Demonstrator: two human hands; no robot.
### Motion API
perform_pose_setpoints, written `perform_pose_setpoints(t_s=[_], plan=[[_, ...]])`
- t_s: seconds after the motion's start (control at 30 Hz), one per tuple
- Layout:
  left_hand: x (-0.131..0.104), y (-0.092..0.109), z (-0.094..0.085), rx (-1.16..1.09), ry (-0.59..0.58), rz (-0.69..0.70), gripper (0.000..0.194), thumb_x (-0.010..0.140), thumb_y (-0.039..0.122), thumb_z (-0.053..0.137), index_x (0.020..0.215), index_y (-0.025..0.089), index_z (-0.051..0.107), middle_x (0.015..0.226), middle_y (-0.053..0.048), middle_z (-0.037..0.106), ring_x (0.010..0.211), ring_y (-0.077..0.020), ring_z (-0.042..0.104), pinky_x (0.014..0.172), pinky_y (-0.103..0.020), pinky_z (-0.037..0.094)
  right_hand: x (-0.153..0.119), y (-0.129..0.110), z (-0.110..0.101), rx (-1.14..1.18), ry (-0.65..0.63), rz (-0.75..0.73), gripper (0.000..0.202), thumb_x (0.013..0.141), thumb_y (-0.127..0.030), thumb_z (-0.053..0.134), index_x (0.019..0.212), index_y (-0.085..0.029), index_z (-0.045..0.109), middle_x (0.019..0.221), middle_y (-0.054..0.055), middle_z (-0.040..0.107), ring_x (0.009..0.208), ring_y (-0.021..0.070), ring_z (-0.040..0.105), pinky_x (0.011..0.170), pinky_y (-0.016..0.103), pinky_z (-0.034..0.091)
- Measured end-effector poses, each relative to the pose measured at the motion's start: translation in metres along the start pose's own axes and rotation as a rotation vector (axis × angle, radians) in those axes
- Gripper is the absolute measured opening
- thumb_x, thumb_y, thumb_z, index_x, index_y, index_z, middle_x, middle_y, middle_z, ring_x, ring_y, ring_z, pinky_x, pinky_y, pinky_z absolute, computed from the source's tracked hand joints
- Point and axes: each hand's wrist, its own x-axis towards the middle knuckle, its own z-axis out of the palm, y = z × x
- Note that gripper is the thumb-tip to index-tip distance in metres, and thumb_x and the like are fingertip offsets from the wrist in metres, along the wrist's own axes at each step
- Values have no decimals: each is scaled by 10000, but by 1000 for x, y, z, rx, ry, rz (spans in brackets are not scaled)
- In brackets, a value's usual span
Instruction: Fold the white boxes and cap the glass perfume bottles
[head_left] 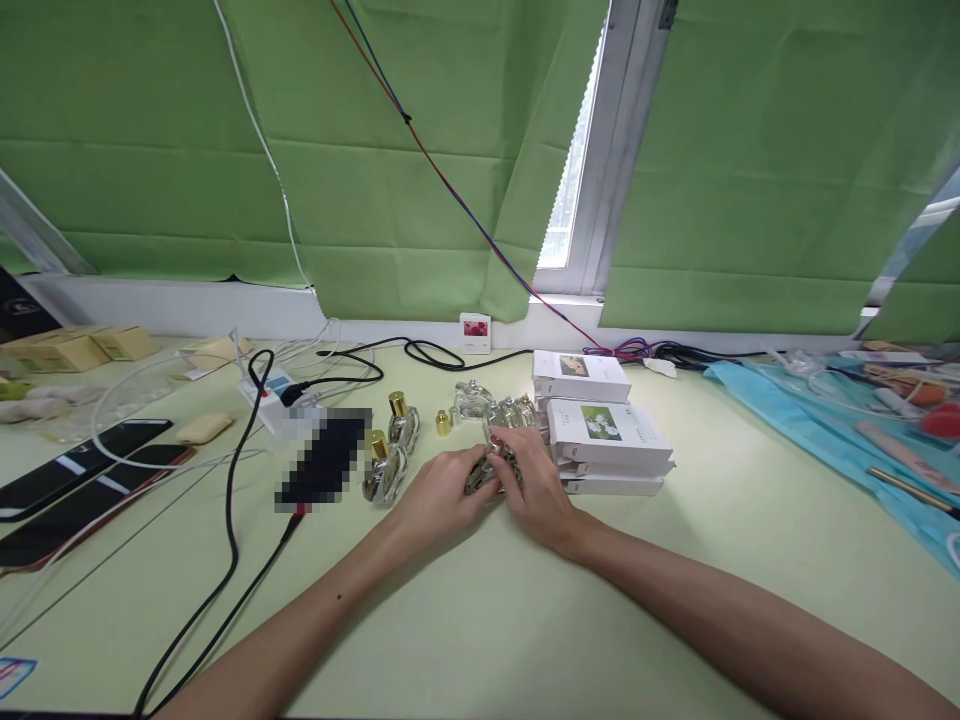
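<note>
In the middle of the table, my left hand (450, 487) wraps round the side of a clear glass perfume bottle (480, 478). My right hand (538, 492) closes over the same bottle from the right, fingers at its top; the hands hide most of it. Just beyond stand several more glass bottles (514, 411), tightly grouped, with another glass bottle (472, 400) at their left. A loose gold cap (443, 423) sits left of that group. Further left, a gold-capped bottle (385, 472) and a second gold-capped bottle (405, 424) are close together.
White boxes (611, 430) with flower pictures are stacked right of my hands. A small white box (475, 334) leans at the windowsill. Left are a blurred-out dark device (326, 460), black cables (234, 520) and two phones (82, 505). Blue sheeting (810, 430) with clutter lies far right.
</note>
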Motion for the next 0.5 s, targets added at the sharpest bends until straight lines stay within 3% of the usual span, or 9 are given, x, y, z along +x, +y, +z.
perform_pose_setpoints(t_s=[0.27, 0.5], plan=[[-1, 2, -1, -37, 1, -3, 250, 945, 350, 531, 1092, 204, 671, 852, -58, 740, 678, -204, 643, 625, -285, 408, -2, 2, 0, -19, -9, 34, 383, 1041, -187, 497, 1416, -265, 473, 1027, 70, 665, 947, 236, 612, 845, 399, 560], [1, -1, 1, -3, 7, 17, 271, 950, 331, 526, 1143, 200, 664, 905, -63, 753, 673, -201, 648, 651, -290, 431, 0, 0, 1, 12, 2, -27, 437, 1040, -132, 447, 1449, -280, 477, 1149, 97, 660, 1054, 241, 624, 901, 428, 564]])
